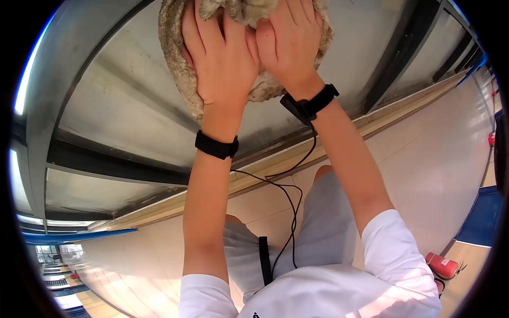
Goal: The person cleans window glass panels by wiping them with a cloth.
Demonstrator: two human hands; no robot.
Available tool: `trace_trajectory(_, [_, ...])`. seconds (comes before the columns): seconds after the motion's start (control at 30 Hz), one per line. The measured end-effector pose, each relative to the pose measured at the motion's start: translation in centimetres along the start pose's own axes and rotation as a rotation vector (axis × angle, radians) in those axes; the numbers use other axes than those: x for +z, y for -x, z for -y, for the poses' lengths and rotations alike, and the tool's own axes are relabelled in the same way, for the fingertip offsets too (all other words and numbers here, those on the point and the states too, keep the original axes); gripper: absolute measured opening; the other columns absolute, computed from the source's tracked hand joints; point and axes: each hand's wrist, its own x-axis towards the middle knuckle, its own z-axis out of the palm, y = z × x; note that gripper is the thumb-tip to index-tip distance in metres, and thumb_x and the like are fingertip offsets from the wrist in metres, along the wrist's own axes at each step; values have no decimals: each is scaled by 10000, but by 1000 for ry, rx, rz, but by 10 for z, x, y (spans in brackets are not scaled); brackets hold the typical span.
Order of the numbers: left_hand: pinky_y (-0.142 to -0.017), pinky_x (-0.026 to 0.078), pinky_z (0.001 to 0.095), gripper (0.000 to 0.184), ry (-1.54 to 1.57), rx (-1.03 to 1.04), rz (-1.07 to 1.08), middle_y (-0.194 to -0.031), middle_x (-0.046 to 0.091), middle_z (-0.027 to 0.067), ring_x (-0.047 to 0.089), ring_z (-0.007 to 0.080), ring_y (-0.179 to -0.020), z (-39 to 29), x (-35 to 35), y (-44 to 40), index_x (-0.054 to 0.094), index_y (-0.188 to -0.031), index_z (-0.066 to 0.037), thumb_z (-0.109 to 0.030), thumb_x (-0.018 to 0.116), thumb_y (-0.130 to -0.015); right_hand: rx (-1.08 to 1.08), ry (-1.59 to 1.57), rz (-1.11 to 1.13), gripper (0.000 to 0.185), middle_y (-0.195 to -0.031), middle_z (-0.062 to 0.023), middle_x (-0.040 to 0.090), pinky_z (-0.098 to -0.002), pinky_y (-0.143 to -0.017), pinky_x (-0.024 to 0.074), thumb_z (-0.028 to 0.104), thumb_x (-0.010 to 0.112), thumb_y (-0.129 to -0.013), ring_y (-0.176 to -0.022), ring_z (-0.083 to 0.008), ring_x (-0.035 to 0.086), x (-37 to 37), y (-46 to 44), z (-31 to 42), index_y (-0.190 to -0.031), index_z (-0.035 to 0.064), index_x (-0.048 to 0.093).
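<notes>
Both palms down on the cloth, cloth against the panel

Grip: left hand (pixel 225 66) and right hand (pixel 290 45) side by side, backs up, spread on a thick, shaggy, grey-brown cloth (pixel 177 58). Thumbs close together at the middle. Fingertips run off the top edge or under a fold, so cannot tell whether they curl into the cloth or only press flat.

Cloth: at the top of the view, bunched between the hands, rough edge showing outside both; seems to lie against a large, pale grey, smudged panel (pixel 132 79).

Step in hand, my reading: two-handed pressing or rubbing of cloth on panel. Next move would call for even weight through both palms, the bunched part kept under control, and care near the dark, straight frame bars (pixel 122 159).

Farther out: black fabric wristband (pixel 216 144) on the left wrist, another on the right; thin black cable (pixel 294 209) looping down in front of the grey cloth shorts (pixel 328 228), a possible snag. Below the panel, a narrow tan ledge (pixel 159 208), then pale, smooth floor (pixel 143 259). Red cylindrical fire extinguisher (pixel 439 265) at lower right, well apart from the hands.
</notes>
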Motion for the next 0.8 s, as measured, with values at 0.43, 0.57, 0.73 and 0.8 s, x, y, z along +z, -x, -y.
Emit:
trace_trajectory(0.43, [-1066,450,497,168,286,47,37,-1479,469,264,478,440,-1332,-2,12,39,588,-1020,-37,-138,656,-903,-33,150,-69,541,-1431,-245,545,-526,-937,442,146,559,-787,-1317,-463,503,13,54,-7,-1298,-30,589])
trace_trajectory(0.57, [-1085,463,405,229,332,57,82,-1549,429,238,513,355,-1317,1,5,41,569,-1078,-60,-114,672,-881,-12,159,60,561,-1455,-272,510,-572,-989,391,158,542,-806,-1351,-521,439,9,57,-8,-1334,-30,569])
trace_trajectory(0.73, [-1090,462,377,210,112,184,159,-1574,415,202,530,289,-1295,7,-16,40,567,-1075,-72,-146,656,-900,-21,188,128,566,-1469,-274,489,-565,-1030,359,169,532,-827,-1370,-552,393,9,62,-16,-1354,-37,551])
trace_trajectory(0.8, [-1079,473,374,189,271,134,156,-1573,421,198,548,287,-1280,14,-17,49,577,-1069,-60,-152,641,-917,40,188,151,573,-1467,-298,470,-572,-1027,354,178,542,-818,-1376,-559,374,8,66,-12,-1348,-38,555])
